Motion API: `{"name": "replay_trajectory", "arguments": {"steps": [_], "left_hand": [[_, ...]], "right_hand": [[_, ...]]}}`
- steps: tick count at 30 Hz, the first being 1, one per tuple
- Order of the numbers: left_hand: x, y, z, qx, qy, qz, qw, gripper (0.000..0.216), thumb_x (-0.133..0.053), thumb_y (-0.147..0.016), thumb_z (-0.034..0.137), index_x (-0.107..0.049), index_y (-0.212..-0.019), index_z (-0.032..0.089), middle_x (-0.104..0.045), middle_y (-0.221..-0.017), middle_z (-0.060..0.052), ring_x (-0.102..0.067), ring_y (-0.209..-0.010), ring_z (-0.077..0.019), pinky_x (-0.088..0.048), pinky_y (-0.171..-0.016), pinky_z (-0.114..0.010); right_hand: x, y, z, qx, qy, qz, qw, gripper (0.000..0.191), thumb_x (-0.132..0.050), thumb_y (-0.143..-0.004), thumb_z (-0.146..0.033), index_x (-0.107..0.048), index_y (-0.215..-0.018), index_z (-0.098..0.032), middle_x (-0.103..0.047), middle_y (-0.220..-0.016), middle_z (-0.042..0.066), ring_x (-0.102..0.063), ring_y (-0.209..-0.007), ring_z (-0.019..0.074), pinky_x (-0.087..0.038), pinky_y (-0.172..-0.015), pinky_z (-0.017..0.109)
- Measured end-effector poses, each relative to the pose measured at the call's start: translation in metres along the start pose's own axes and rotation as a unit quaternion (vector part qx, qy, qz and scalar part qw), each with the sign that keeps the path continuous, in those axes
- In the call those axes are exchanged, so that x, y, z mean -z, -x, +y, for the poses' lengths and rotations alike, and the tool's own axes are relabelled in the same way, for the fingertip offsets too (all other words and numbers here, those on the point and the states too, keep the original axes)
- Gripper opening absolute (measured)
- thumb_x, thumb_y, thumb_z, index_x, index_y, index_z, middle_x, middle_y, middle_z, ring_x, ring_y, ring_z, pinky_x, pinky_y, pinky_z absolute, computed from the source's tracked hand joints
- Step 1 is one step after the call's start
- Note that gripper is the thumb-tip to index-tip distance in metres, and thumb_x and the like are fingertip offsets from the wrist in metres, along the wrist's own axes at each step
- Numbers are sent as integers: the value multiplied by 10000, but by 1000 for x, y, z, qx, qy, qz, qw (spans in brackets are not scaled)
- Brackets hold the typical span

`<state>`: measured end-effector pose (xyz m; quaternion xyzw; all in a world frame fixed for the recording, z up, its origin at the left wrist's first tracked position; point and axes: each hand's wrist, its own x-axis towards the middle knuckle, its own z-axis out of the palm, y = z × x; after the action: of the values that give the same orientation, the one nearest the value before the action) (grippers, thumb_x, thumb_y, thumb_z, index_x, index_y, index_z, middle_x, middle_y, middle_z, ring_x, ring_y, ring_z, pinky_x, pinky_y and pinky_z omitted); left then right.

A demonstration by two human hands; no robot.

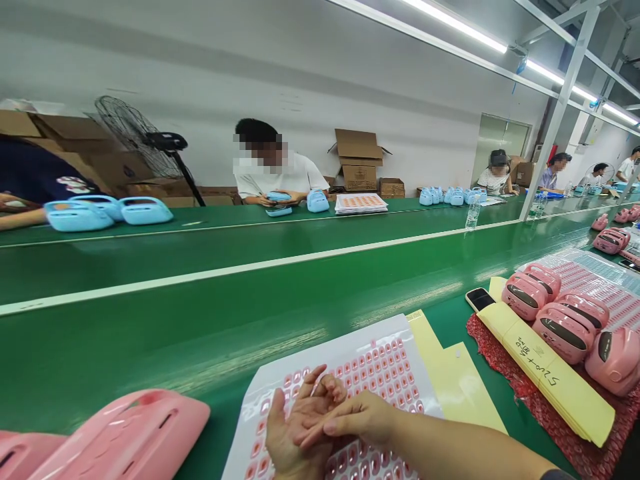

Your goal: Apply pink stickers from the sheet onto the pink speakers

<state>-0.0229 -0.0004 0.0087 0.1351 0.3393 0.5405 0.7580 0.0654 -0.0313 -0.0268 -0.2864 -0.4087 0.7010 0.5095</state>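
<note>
Both hands meet over the sticker sheet (360, 363): the left hand (290, 433) lies palm-up, grasping nothing, while the right hand (357, 420) pinches at its fingers; whether a sticker is held, I cannot tell. A peeled sticker could curl or drop.

A factory assembly line: long green conveyor belt (210, 267), seated workers (273, 170)

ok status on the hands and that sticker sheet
Left hand open, palm up over sticker sheet. Right hand pressing fingers into the left palm; cannot tell if it holds a sticker. Pink case lies left of the sheet, apart from it.
</note>
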Motion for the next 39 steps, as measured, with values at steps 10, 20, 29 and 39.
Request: {"name": "replay_trajectory", "arguments": {"steps": [10, 20, 29, 39], "left_hand": [[10, -7, 1, 7, 9, -2, 1000, 362, -579, -535, 420, -603, -767, 144, -496, -590, -30, -462, -502, -152, -441, -439, -275], [20, -10, 1, -4, 3, -102, 995, 341, -585, -554, 398, -644, -779, 148, -454, -524, 4, -375, -371, -105, -368, -347, -243], [26, -11, -8, -24, 23, -161, 986, 314, -532, -692, 417, -636, -784, 135, -485, -498, 1, -387, -323, -91, -328, -350, -208], [22, -8, -16, -84, -54, -93, 991, 457, -616, -561, 547, -571, -777, 146, -459, -470, 33, -349, -324, -79, -279, -364, -200]], "right_hand": [[4, 0, 4, -4, 27, -31, 999, 387, -766, -555, -463, -730, -823, -187, -691, -929, 49, -556, -1082, 225, -345, -1015, 354], [1, 4, -4, -2, 74, -57, 996, 443, -719, -588, -532, -706, -907, -226, -632, -1104, 36, -458, -1197, 248, -309, -1045, 340], [-1, 8, 0, -24, 95, -21, 995, 529, -721, -505, -615, -725, -822, -191, -655, -1048, 109, -516, -1129, 302, -329, -1003, 451], [7, 12, 8, -35, 64, -19, 997, 421, -735, -565, -544, -732, -782, -184, -672, -999, 120, -530, -1108, 286, -358, -964, 443]]}}
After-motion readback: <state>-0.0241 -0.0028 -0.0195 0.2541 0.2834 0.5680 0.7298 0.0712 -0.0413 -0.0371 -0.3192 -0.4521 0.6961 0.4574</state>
